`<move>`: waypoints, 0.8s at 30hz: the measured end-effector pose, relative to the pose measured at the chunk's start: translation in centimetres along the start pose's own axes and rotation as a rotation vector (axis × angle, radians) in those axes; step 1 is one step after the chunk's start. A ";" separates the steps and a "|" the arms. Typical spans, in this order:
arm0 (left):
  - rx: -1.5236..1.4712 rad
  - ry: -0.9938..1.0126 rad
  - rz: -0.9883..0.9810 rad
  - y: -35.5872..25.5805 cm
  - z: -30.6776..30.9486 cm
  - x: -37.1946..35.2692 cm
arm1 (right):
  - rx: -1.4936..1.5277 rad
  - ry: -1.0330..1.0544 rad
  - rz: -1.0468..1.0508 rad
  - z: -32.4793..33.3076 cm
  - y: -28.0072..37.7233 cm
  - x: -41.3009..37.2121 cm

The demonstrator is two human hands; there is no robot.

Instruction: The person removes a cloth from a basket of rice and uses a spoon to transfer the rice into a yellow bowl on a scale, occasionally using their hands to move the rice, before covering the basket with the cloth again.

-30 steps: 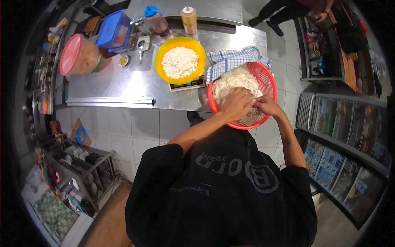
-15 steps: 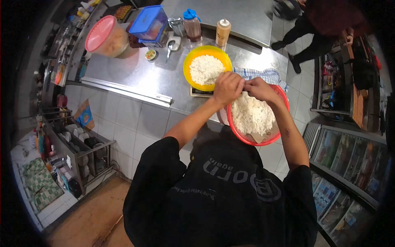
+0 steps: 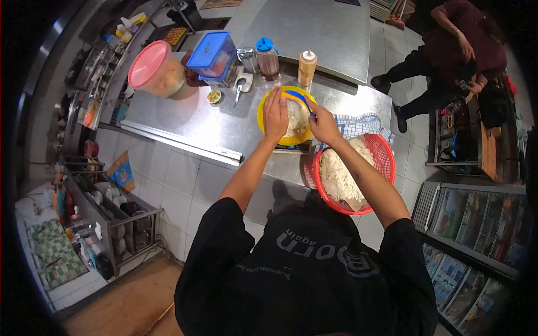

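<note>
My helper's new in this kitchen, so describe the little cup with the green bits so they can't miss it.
On the steel table, find the big tub with the pink lid. The small cup sits between that tub and the white dish with a spoon. It's tiny and round, with green and orange showing.

The bowl (image 3: 261, 116) was set on the scale (image 3: 294, 148); the basket (image 3: 390, 154) was placed before it to the right, the cloth (image 3: 357, 125) laid behind the basket, the squeeze bottle (image 3: 306, 69) behind the bowl.
</note>
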State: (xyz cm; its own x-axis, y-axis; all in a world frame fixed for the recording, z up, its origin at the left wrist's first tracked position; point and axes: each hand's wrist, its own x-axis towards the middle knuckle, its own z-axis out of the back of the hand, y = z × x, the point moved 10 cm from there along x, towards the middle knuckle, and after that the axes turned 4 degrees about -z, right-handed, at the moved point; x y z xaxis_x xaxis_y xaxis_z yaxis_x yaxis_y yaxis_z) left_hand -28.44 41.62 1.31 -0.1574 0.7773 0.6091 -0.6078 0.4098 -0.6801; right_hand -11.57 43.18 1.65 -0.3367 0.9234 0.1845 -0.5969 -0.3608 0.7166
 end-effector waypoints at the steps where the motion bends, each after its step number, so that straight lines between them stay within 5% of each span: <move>1: 0.044 -0.023 -0.007 0.1 0.3 -0.1 | -0.001 -0.004 -0.006 0.4 -0.2 -0.2; 4: 0.110 0.031 0.039 0.0 0.2 -0.3 | -0.017 -0.113 0.028 4.4 0.8 -1.4; 8: 0.242 0.170 -0.069 -3.1 -0.3 0.0 | 0.210 -0.013 -0.218 9.5 -0.8 -4.1; 11: 0.301 0.474 -0.304 -5.5 -4.2 -1.7 | 0.366 -0.002 -0.319 12.3 -3.0 -7.3; 15: 0.489 0.690 -0.311 -4.6 -8.0 -2.6 | 0.497 -0.043 -0.491 14.4 -5.5 -12.5; 19: 0.581 0.761 -0.226 -3.8 -9.3 -2.3 | 0.521 -0.073 -0.557 14.9 -8.2 -17.7; 24: 0.401 0.500 -0.151 -3.8 -7.4 -1.1 | 0.547 -0.160 -0.667 14.9 -10.2 -22.9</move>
State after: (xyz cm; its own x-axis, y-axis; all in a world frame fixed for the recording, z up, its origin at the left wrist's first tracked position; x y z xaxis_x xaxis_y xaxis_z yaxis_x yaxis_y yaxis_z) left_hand -20.20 42.73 0.20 0.2742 0.8929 0.3572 -0.8529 0.3974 -0.3386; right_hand 13.10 27.63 0.14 0.0888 0.9416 -0.3249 -0.1864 0.3361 0.9232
